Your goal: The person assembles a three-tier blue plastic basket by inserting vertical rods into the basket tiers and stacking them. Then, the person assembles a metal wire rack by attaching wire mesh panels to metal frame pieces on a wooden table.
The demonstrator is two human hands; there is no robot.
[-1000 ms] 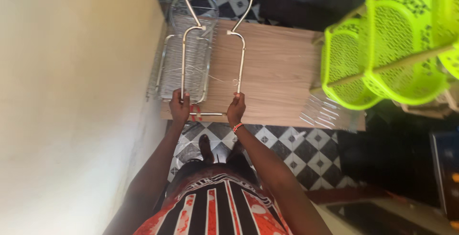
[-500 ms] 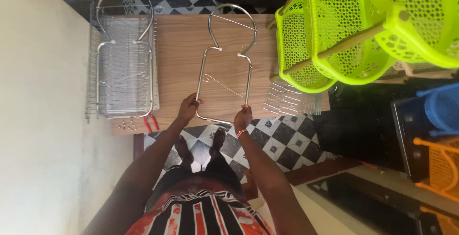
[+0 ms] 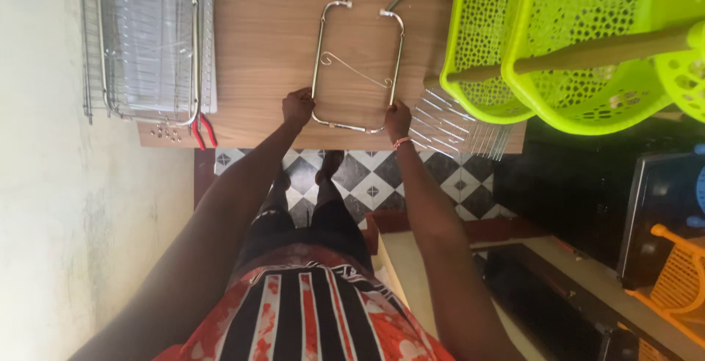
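The metal wire frame (image 3: 358, 67) lies on the wooden table (image 3: 272, 52) in the upper middle of the frame, and its curved upper ends are cut off by the top edge. The left hand (image 3: 297, 105) is closed around the lower left corner of this frame, and the right hand (image 3: 397, 118) is closed around the lower right corner; the fingertips of both hands are hidden under the knuckles, so the exact grip is hard to see. The right wrist carries a thin bracelet (image 3: 401, 141). In the upper left stands a wire dish rack (image 3: 150, 45), partly cut off at the top, and just below it lie red-handled pliers (image 3: 204, 132) and some small metal nuts (image 3: 166, 133), too small to count well. Just beside the right hand a flat wire grid (image 3: 459, 130) hangs over the table edge. In the upper right, green plastic baskets (image 3: 565, 38) cover the right part of the table. Below the table, a black and white tiled floor (image 3: 448, 185) shows, partly hidden by the person's legs.
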